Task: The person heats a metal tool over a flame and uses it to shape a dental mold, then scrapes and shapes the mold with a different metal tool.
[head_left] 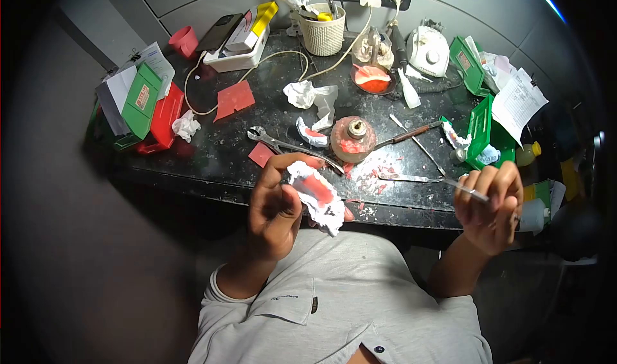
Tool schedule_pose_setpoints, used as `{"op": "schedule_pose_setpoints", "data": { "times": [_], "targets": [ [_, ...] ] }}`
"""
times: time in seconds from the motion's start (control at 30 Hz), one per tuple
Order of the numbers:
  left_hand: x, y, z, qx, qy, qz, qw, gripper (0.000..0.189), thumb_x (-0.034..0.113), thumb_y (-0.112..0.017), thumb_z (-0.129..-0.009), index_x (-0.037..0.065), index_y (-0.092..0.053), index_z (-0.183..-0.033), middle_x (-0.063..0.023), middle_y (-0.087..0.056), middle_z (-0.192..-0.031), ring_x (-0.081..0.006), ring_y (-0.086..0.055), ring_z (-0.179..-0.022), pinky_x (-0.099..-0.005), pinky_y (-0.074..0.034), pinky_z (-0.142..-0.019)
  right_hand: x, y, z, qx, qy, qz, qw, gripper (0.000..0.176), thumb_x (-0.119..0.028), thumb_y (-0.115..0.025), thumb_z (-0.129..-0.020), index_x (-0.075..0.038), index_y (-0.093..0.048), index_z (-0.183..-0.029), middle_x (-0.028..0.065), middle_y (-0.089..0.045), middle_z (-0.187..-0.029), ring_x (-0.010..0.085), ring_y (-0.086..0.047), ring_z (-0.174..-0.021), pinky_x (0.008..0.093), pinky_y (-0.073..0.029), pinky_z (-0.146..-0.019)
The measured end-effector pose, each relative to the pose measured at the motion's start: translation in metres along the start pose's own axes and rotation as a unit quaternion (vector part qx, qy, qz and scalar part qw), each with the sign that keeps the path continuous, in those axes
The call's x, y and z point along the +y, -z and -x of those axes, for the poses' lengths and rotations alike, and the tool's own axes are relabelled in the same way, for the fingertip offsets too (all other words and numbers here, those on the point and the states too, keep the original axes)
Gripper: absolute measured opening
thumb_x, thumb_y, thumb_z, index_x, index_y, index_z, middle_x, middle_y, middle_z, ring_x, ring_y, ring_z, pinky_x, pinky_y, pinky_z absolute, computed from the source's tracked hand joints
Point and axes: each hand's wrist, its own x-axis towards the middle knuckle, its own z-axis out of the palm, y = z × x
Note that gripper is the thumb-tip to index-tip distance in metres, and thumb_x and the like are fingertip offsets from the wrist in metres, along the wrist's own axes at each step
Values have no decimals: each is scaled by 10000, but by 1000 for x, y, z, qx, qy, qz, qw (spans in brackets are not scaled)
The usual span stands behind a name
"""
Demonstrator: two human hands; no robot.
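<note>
My left hand (273,213) is closed around the edge of a white plaster dental cast (331,213) with pink wax on its middle, held tilted above the bench's front edge. My right hand (495,203) pinches a slim metal instrument (472,191) pointing left; its far end is hard to make out. Just beyond the cast stands a round glass spirit burner (353,139) spattered with pink wax. Between the hands a flat metal spatula (408,178) lies among wax scraps. A second plaster piece with pink wax (312,133) rests left of the burner.
Metal pliers (276,144), a wooden-handled knife (411,134) and pink wax sheets (235,99) lie on the black bench (193,161). Green boxes (482,129) flank the right side; red and green boxes (168,119) stand left. Behind are a pen cup (323,39) and a white device (429,52).
</note>
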Motion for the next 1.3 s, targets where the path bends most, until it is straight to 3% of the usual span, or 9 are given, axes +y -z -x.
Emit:
{"op": "schedule_pose_setpoints", "data": {
  "times": [0.1, 0.13, 0.23, 0.27, 0.4, 0.47, 0.67, 0.73, 1.3],
  "targets": [
    [1, 1, 2, -23, -9, 11, 1000, 525, 361, -515, -1067, -68, -392, -1345, -152, -650, -1085, -260, -737, -954, -337, -580, -857, 3, -22, 0, 13, -43, 15, 999, 359, -348, -429, -1101, 2, -452, -1027, 124, -577, -769, 208, -586, -633, 290, -492, -556],
    [1, 2, 3, -30, -13, -7, 999, 546, 371, -528, -1059, -70, -387, -1348, -161, -645, -1120, -257, -736, -958, -346, -575, -879, 3, -31, 2, 33, -67, 14, 997, 466, -342, -422, -1097, 113, -517, -1116, 201, -646, -797, 276, -693, -706, 359, -587, -648],
    [-2, 9, 6, -43, -25, -49, 998, 564, 384, -536, -1054, -65, -378, -1357, -173, -640, -1159, -248, -732, -968, -353, -563, -908, 9, -47, -2, 16, -53, 15, 998, 323, -83, -701, -949, 171, -617, -1130, 304, -723, -976, 367, -754, -914, 419, -627, -830],
    [-1, 8, 6, -44, -25, -49, 998, 564, 384, -536, -1054, -65, -378, -1357, -173, -640, -1159, -248, -732, -968, -353, -563, -908, 10, -52, 0, 44, -79, -12, 996, 296, 37, -794, -826, 153, -680, -1073, 290, -736, -992, 350, -756, -954, 427, -617, -878],
    [0, -5, 4, 2, -44, -75, 996, 545, 370, -565, -1047, -46, -396, -1356, -158, -647, -1161, -191, -703, -991, -302, -541, -892, 10, -61, -4, 27, -121, 85, 989, 217, -16, -812, -826, 80, -738, -1006, 239, -757, -977, 309, -765, -935, 376, -618, -848],
    [-1, -7, 5, 43, -70, -115, 990, 534, 358, -583, -1042, -35, -403, -1355, -149, -654, -1149, -152, -687, -973, -274, -535, -863, 20, -57, -9, -55, -15, 185, 981, 205, -35, -819, -818, 58, -744, -985, 228, -759, -964, 299, -766, -892, 355, -614, -796],
    [-5, -9, 7, 84, -59, -148, 984, 586, 417, -655, -998, -59, -473, -1287, -125, -552, -1229, -118, -607, -988, -268, -493, -885, 36, -64, -6, -14, -14, 182, 983, 207, 3, -831, -791, 50, -741, -972, 203, -763, -938, 287, -765, -864, 359, -610, -778],
    [-8, -7, 4, 35, -102, -96, 989, 472, 251, -625, -1035, -16, -400, -1352, -120, -660, -1106, -50, -600, -866, -202, -482, -770, 39, -65, -4, -18, -17, 193, 981, 207, 18, -828, -791, 52, -737, -974, 202, -763, -937, 292, -766, -869, 361, -611, -786],
    [-14, -6, 7, 12, -105, -90, 990, 433, 182, -605, -1040, -33, -384, -1344, -148, -631, -1172, -138, -648, -1054, -284, -522, -923, 50, -72, -5, -40, 9, 232, 972, 145, 79, -769, -837, 59, -708, -967, 162, -755, -927, 303, -769, -941, 380, -618, -833]
  ]
}}
